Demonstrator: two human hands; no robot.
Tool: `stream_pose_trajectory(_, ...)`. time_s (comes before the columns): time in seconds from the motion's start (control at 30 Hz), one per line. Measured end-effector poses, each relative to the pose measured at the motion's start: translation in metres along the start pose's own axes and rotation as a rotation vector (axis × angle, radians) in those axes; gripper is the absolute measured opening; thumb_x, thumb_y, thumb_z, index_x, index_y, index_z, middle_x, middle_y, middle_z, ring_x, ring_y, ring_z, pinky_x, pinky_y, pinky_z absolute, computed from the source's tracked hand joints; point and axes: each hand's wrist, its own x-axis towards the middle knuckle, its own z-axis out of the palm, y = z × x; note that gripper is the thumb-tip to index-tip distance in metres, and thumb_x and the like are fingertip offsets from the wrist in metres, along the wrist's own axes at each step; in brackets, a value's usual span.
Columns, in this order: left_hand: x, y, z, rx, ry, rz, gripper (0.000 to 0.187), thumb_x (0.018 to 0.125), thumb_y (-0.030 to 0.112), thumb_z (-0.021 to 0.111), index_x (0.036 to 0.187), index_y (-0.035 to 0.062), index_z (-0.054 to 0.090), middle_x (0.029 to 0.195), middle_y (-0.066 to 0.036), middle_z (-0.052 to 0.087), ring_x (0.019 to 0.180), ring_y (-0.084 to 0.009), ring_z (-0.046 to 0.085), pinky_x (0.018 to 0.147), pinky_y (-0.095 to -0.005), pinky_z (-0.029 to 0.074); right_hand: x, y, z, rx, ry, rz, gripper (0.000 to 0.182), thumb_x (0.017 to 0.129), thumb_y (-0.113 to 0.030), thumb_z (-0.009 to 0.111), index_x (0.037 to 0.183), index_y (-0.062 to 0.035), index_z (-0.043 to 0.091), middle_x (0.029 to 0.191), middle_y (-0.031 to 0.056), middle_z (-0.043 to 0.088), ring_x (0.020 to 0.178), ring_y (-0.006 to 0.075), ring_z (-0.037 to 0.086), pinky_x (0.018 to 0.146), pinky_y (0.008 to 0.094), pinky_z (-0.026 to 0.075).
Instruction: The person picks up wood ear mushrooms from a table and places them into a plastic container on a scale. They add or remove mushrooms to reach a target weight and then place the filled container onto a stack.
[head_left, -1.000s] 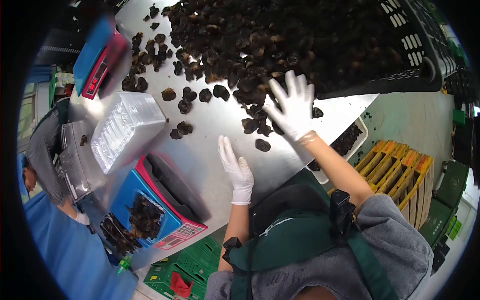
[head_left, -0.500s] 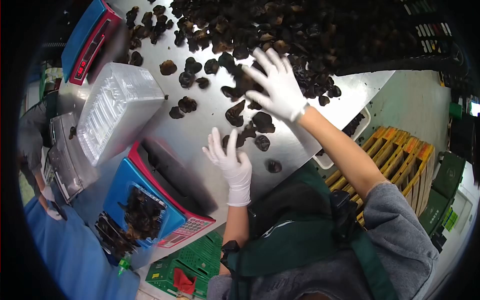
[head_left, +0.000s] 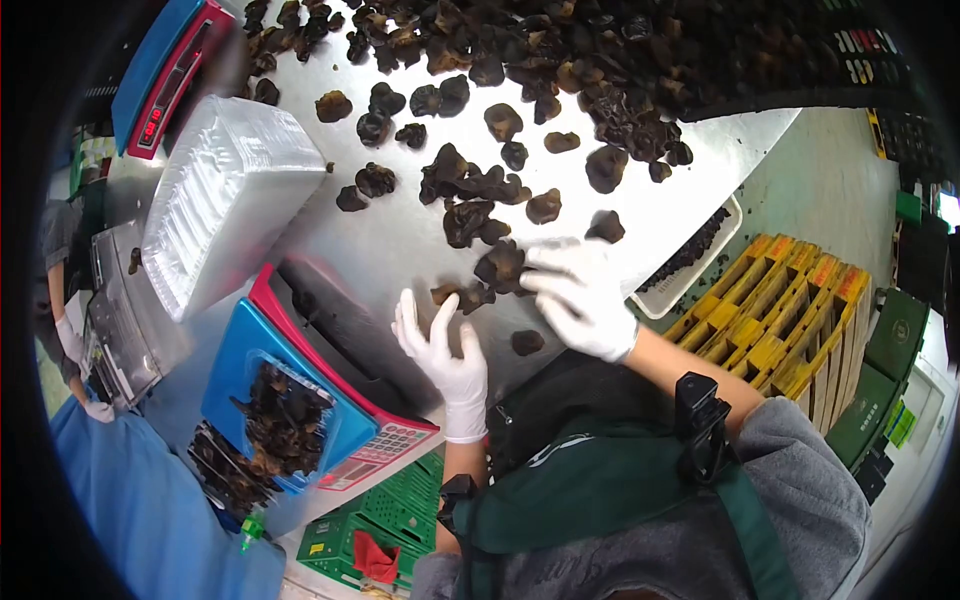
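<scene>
Dark brown wood ear mushrooms lie loose on the steel table [head_left: 400, 235], heaped at the far side. My left hand [head_left: 442, 372], white-gloved, is open with fingers spread and pointing up the table, its fingertips right at a small wood ear mushroom [head_left: 472, 294]. My right hand [head_left: 585, 305], also gloved and slightly blurred, is open low over the table, fingers stretched leftward. Its fingertips reach the edge of a larger wood ear mushroom [head_left: 500, 265]. Between and beyond the hands sits a loose cluster of wood ear mushrooms [head_left: 465, 182].
Left of my hands, a blue-topped scale [head_left: 228, 375] bears a filled tray [head_left: 285, 420]. Nested clear trays [head_left: 215, 200] stand behind it, near a second scale [head_left: 160, 70]. A white bin [head_left: 690, 285] and yellow pallet [head_left: 770, 300] are at right. Another person's gloved hand [head_left: 100, 411] shows at left.
My right hand has swept back toward me from the heap, and more wood ear mushrooms lie spread across the near table. My left hand has shifted slightly left and nearer to me.
</scene>
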Motion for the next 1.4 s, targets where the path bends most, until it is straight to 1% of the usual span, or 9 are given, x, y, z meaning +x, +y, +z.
stream_pose_trajectory(0.07,0.003,0.012,-0.003,-0.110,0.077,-0.053,0.040,0.078,-0.001,0.066,0.117,0.0094,0.066,0.146,-0.017,0.042,0.135,-0.0351,0.037,0.113,-0.0452,0.026,0.024,0.025,0.009,0.118,0.150,0.179,0.025,0.080,-0.006,0.069,0.104,-0.0071,0.069,0.114,0.0115,0.064,0.106,0.0287,0.059,0.085,0.0373,0.047)
stream_pose_trajectory(0.2,0.051,0.023,0.012,-0.184,0.140,0.038,0.028,0.085,0.002,0.064,0.113,0.0065,0.066,0.123,-0.012,0.060,0.116,-0.0275,0.054,0.102,-0.0382,0.039,0.086,0.045,0.021,-0.283,0.129,0.137,0.022,0.085,-0.020,0.068,0.104,-0.0114,0.063,0.094,0.0111,0.061,0.084,0.0327,0.063,0.077,0.0422,0.050)
stream_pose_trajectory(0.33,0.104,0.019,0.032,-0.261,0.076,-0.061,0.028,0.083,0.007,0.070,0.111,0.0055,0.069,0.100,-0.008,0.068,0.091,-0.0214,0.063,0.084,-0.0329,0.050,0.082,0.050,-0.006,-0.213,-0.239,0.149,0.020,0.088,-0.015,0.064,0.106,-0.0074,0.063,0.094,0.0091,0.061,0.090,0.0241,0.063,0.078,0.0347,0.051)
stream_pose_trajectory(0.47,0.135,0.031,0.034,-0.026,-0.075,-0.095,0.032,0.081,0.009,0.074,0.112,0.0059,0.069,0.099,-0.009,0.068,0.081,-0.0173,0.064,0.078,-0.0300,0.051,0.056,0.052,-0.028,0.754,0.141,0.609,0.015,0.093,-0.015,0.063,0.100,-0.0020,0.063,0.093,0.0056,0.064,0.087,0.0137,0.062,0.082,0.0284,0.050)
stream_pose_trajectory(0.63,0.145,0.019,0.034,-0.181,-0.070,-0.131,0.017,0.080,0.006,0.073,0.097,0.0028,0.072,0.084,-0.008,0.070,0.071,-0.0153,0.066,0.071,-0.0284,0.052,-0.022,0.059,-0.090,0.211,0.725,0.802,0.015,0.094,-0.007,0.061,0.108,-0.0003,0.064,0.101,0.0036,0.062,0.079,0.0091,0.056,0.070,0.0234,0.047)
stream_pose_trajectory(0.73,0.139,0.039,0.016,-0.223,0.048,-0.223,0.015,0.082,0.005,0.072,0.097,0.0027,0.072,0.084,-0.006,0.070,0.073,-0.0132,0.065,0.071,-0.0268,0.052,-0.083,0.097,-0.117,0.864,1.471,1.163,0.048,0.103,-0.037,0.043,0.140,-0.0068,0.044,0.132,0.0135,0.054,0.123,0.0279,0.050,0.105,0.0366,0.040)
stream_pose_trajectory(0.93,0.078,0.172,0.063,-0.495,-0.303,0.356,0.023,0.081,0.008,0.066,0.103,0.0039,0.066,0.102,-0.016,0.065,0.091,-0.0321,0.063,0.083,-0.0395,0.052,-0.088,0.067,-0.052,-0.357,0.110,0.492,0.059,0.090,-0.023,0.056,0.141,0.0013,0.039,0.140,0.0224,0.044,0.128,0.0378,0.043,0.109,0.0453,0.034)
stream_pose_trajectory(1.2,0.045,0.118,0.048,-0.363,-0.179,0.443,0.027,0.074,0.002,0.068,0.100,0.0068,0.069,0.108,-0.007,0.065,0.104,-0.0298,0.058,0.095,-0.0422,0.044,0.018,0.050,-0.012,-0.381,0.226,0.349,0.071,0.078,-0.023,0.071,0.143,-0.0102,0.043,0.144,0.0171,0.041,0.125,0.0388,0.042,0.110,0.0470,0.032)
stream_pose_trajectory(1.4,0.036,0.054,0.008,-0.080,0.077,0.210,0.031,0.077,-0.005,0.064,0.105,0.0074,0.069,0.115,-0.009,0.063,0.112,-0.0313,0.054,0.101,-0.0421,0.040,0.017,0.039,0.013,0.020,0.218,0.344,0.036,0.081,-0.012,0.064,0.117,-0.0089,0.060,0.123,0.0163,0.052,0.112,0.0355,0.052,0.095,0.0461,0.044)
